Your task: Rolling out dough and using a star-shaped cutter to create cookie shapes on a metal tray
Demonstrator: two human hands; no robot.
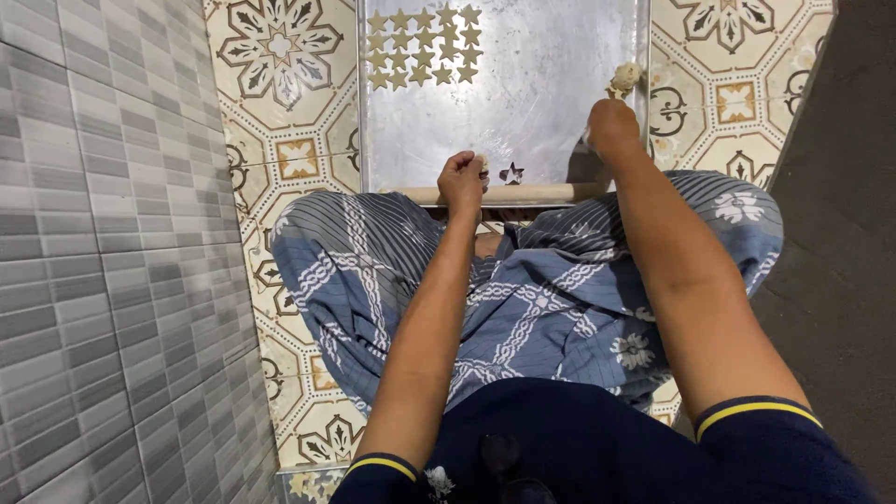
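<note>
Head view, largest item first: I see the metal tray (pixel 523 103) lying on the patterned floor tiles (pixel 280 140), its near edge against a wooden rolling pin (pixel 509 194). Star-shaped dough cutouts (pixel 425 47) sit in rows at the far left corner. My left hand (pixel 464 179) is closed in a fist near the single dark star piece (pixel 511 173); I cannot tell what it grips. My right hand (pixel 613 126) is closed around a lump of dough (pixel 625 77) at the tray's right rim. Recommended practice: place each star apart from its neighbours, lifting flat.
</note>
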